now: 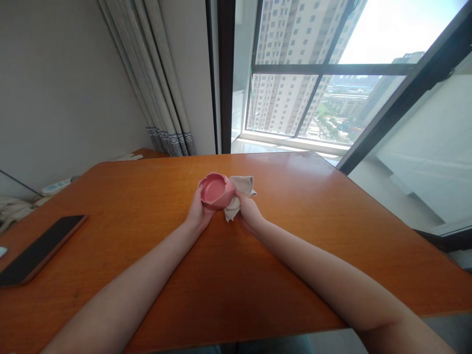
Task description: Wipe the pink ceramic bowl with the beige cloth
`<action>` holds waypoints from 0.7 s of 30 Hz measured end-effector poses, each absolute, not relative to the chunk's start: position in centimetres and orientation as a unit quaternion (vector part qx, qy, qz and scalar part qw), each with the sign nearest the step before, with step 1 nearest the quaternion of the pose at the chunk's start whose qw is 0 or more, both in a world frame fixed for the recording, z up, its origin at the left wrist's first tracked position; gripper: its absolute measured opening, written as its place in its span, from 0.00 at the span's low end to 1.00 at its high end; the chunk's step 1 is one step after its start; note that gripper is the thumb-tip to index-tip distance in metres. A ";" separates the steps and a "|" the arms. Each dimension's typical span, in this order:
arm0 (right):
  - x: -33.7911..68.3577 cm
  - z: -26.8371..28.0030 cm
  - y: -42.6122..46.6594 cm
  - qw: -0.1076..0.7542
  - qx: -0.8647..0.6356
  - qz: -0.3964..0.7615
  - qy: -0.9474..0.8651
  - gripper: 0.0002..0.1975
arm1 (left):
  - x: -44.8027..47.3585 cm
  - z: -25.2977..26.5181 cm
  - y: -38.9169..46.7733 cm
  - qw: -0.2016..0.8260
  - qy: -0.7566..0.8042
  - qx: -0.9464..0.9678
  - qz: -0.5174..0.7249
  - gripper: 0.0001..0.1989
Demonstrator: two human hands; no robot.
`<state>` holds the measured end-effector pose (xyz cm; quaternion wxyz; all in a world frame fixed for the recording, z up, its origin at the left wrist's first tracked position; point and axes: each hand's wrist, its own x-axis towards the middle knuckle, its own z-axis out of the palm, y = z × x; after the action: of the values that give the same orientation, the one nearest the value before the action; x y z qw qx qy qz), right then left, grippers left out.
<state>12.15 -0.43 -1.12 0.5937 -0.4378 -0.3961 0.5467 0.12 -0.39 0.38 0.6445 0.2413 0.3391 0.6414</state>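
Note:
A small pink bowl (214,189) with a wavy, petal-like rim is tilted toward me above the middle of the table. My left hand (199,211) grips its left side, thumb at the rim and the other fingers underneath, partly hidden. In my right hand (249,209) is a beige cloth (242,184), bunched between thumb and fingers. The cloth touches the right outer side of the bowl, and its loose ends hang above and below my fingers.
The brown wooden table (302,211) spreads out on all sides of my hands. A dark flat slab with a reddish edge (40,248) lies at the left. Behind the table hang grey curtains (158,88), beside a tall window (287,103).

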 end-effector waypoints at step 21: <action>12.2 -0.4 -1.3 0.605 -0.474 0.514 -0.380 0.19 | 0.6 0.2 -0.5 0.612 0.359 0.221 0.669 0.14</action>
<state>12.24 -1.29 -0.43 0.6051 -0.4742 -0.3798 0.5145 0.58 -0.53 0.18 0.6122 0.2207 0.3588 0.6691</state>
